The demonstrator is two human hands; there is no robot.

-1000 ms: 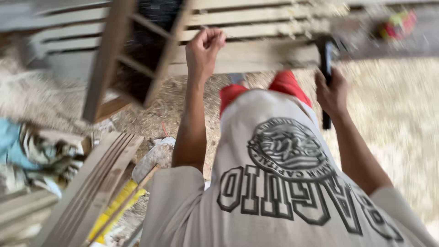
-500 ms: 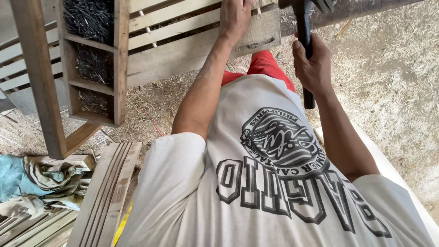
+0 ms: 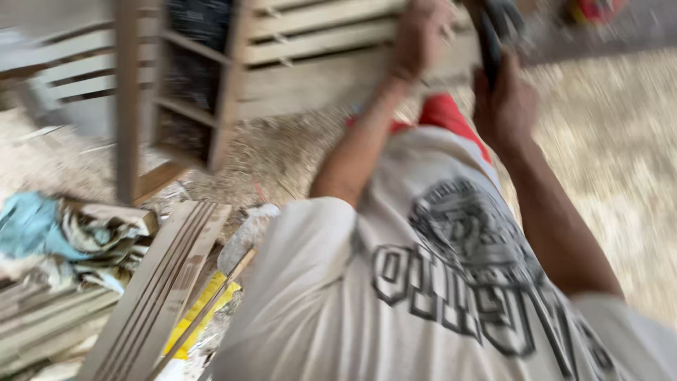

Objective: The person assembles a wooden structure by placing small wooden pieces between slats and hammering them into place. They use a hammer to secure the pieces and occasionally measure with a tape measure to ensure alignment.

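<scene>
The view is blurred by motion. My left hand [image 3: 422, 35] rests on the slatted wooden frame [image 3: 317, 42] in front of me, fingers curled against a slat; whether it pinches something small is not clear. My right hand [image 3: 502, 106] grips the dark handle of a hammer [image 3: 491, 39], whose head points up toward the top edge of the frame. Both arms reach forward over my white printed shirt and red shorts.
A wooden rack [image 3: 141, 106] stands at the left. Grooved wooden mouldings [image 3: 159, 289] and a yellow strip [image 3: 201, 314] lie on the floor beside me. Crumpled blue and patterned cloth [image 3: 56, 236] sits at the far left. Sawdust covers the ground [image 3: 613, 155].
The camera has swung left and down, blurring the view. Both hands stay at the slatted frame, the right still holding the hammer raised.
</scene>
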